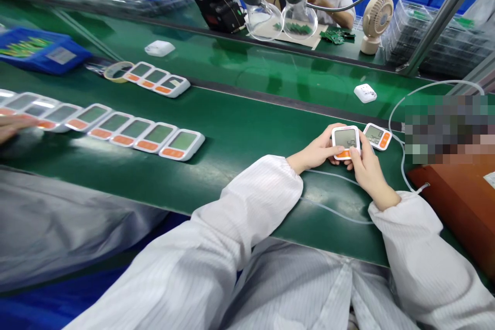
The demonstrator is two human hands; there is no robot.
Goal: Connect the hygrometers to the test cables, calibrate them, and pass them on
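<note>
Both of my hands hold one small white digital monitor (346, 139), its grey screen lit with digits and an orange button panel below. My left hand (319, 152) is closed on its left side, thumb on the orange panel. From the right, my right hand (369, 167) grips the same monitor, with its thumb at the lower right corner. A second monitor (375, 135) with digits on its screen lies just behind my right hand. Thin clear tubing (336, 209) runs over the green work surface under my wrists.
A row of similar monitors (150, 134) lies to the left, where another person's hand (15, 126) reaches in. Three more monitors (157, 80) lie behind, beside a tape roll (118, 71). A brown box (456, 201) stands right. White units (365, 93) lie on the far belt.
</note>
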